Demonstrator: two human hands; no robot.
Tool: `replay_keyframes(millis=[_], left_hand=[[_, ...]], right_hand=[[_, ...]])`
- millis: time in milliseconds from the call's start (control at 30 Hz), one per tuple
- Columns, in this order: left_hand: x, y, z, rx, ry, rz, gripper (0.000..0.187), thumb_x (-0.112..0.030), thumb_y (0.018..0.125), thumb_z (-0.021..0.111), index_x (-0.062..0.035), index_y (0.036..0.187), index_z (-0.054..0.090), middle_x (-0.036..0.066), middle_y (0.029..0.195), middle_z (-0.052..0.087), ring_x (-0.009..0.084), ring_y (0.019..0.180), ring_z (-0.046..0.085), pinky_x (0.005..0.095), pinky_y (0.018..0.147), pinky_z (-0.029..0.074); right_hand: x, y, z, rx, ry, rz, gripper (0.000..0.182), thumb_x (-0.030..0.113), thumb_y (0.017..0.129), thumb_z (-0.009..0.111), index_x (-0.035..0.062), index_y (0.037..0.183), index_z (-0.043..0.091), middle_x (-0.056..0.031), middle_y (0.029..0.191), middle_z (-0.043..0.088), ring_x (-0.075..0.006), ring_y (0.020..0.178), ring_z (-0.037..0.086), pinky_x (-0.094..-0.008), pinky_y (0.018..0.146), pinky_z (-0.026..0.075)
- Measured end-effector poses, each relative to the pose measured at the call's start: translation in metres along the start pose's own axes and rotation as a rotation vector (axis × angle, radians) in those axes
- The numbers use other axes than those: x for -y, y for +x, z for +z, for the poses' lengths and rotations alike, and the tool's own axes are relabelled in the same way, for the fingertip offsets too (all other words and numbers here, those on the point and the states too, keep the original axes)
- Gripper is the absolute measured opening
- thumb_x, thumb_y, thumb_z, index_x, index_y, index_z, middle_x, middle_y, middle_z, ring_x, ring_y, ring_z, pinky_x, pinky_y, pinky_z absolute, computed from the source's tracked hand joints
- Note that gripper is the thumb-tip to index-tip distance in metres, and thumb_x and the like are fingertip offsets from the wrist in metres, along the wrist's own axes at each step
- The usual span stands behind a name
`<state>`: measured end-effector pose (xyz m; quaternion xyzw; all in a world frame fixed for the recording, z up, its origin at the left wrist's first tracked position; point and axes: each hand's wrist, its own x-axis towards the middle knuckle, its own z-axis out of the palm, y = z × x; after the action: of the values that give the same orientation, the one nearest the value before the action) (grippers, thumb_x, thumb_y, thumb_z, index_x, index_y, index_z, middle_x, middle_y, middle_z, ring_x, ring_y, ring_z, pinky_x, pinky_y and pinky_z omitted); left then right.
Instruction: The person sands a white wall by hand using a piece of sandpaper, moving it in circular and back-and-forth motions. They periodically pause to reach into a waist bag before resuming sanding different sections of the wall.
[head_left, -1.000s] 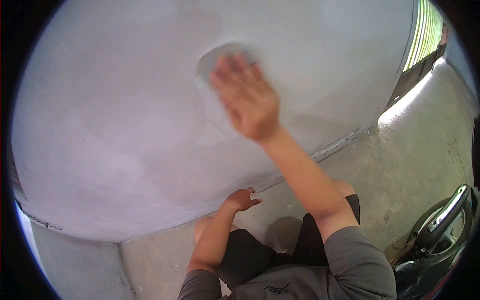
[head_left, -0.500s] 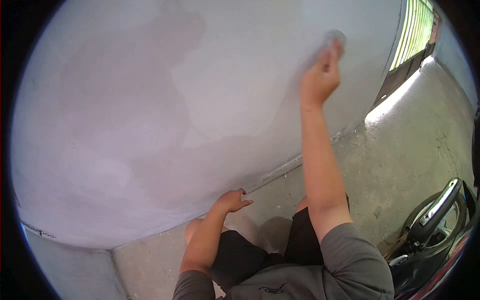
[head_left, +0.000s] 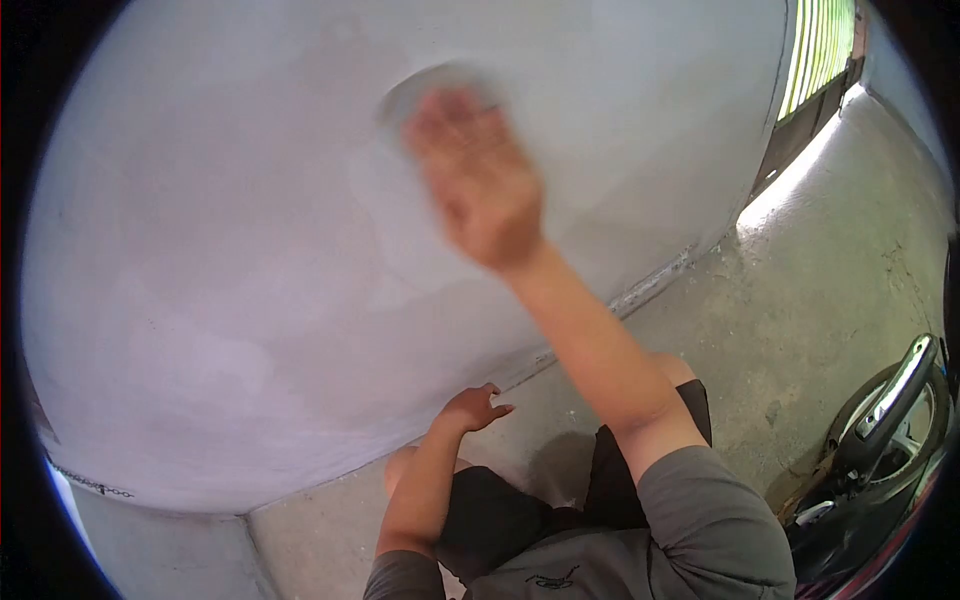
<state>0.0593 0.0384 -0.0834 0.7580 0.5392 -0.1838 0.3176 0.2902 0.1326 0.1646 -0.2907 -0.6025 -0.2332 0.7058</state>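
Observation:
My right hand (head_left: 480, 180) is raised against the pale grey wall (head_left: 280, 200), its fingers smeared by motion. They are pressed to a round, flat grey pad (head_left: 400, 98), whose edge shows beyond my fingertips at the wall's surface. The blur hides what kind of pad it is. Darker and lighter patches spread across the wall. My left hand (head_left: 470, 409) hangs over my left knee near the wall's foot, with thumb and fingers apart and nothing in it.
A motorcycle (head_left: 870, 450) with its wheel and a shiny silver cover stands at the lower right. Concrete floor (head_left: 740, 330) runs along the wall. A slatted, bright opening (head_left: 818, 60) is at upper right, and a chain (head_left: 95, 486) hangs at lower left.
My right hand has swept left across the wall with the round grey pad. My left hand stays over the knee, while the whole view has shifted slightly.

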Motion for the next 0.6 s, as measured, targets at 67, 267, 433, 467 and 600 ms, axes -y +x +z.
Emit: replay_keyframes(millis=[67, 267, 433, 467, 600], left_hand=[[-0.003, -0.001, -0.003, 0.006, -0.016, -0.019, 0.071, -0.058, 0.090, 0.063, -0.0034, 0.135, 0.054, 0.021, 0.108, 0.071, 0.0364, 0.106, 0.066, 0.0428, 0.092, 0.051], [-0.006, -0.003, -0.005, 0.019, -0.021, 0.010, 0.072, -0.060, 0.089, 0.063, -0.0045, 0.134, 0.055, 0.023, 0.117, 0.068, 0.0384, 0.114, 0.063, 0.0459, 0.097, 0.049], [-0.007, 0.001, -0.002, 0.041, -0.019, 0.006, 0.072, -0.061, 0.089, 0.063, -0.0043, 0.134, 0.055, 0.023, 0.117, 0.068, 0.0388, 0.114, 0.062, 0.0458, 0.097, 0.049], [-0.008, 0.000, -0.002, 0.045, -0.017, 0.003, 0.072, -0.061, 0.089, 0.063, -0.0043, 0.134, 0.055, 0.023, 0.117, 0.068, 0.0388, 0.114, 0.062, 0.0458, 0.097, 0.049], [-0.003, 0.001, 0.000, 0.046, -0.011, -0.025, 0.072, -0.061, 0.089, 0.062, -0.0046, 0.133, 0.056, 0.023, 0.119, 0.067, 0.0386, 0.115, 0.062, 0.0454, 0.098, 0.049]], right_hand=[[-0.038, 0.012, -0.019, -0.155, -0.117, 0.054, 0.036, 0.009, 0.098, 0.054, 0.0046, 0.133, 0.063, -0.0171, 0.141, 0.058, -0.0336, 0.137, 0.049, -0.0420, 0.114, 0.037], [-0.132, -0.006, -0.083, -0.506, -0.026, 0.780, 0.034, 0.011, 0.102, 0.049, 0.0018, 0.133, 0.061, -0.0173, 0.142, 0.057, -0.0293, 0.137, 0.049, -0.0355, 0.110, 0.041], [-0.103, 0.002, -0.063, -0.506, 0.006, 0.712, 0.035, 0.012, 0.103, 0.050, -0.0031, 0.134, 0.059, -0.0160, 0.144, 0.055, -0.0244, 0.137, 0.049, -0.0323, 0.111, 0.037], [-0.086, 0.004, -0.049, -0.437, -0.057, 0.576, 0.035, 0.010, 0.103, 0.051, -0.0024, 0.134, 0.059, -0.0162, 0.144, 0.055, -0.0256, 0.138, 0.048, -0.0336, 0.112, 0.037], [-0.006, 0.003, -0.007, -0.070, -0.040, 0.069, 0.040, 0.005, 0.095, 0.056, 0.0048, 0.134, 0.061, -0.0191, 0.143, 0.055, -0.0349, 0.138, 0.047, -0.0453, 0.116, 0.034]])
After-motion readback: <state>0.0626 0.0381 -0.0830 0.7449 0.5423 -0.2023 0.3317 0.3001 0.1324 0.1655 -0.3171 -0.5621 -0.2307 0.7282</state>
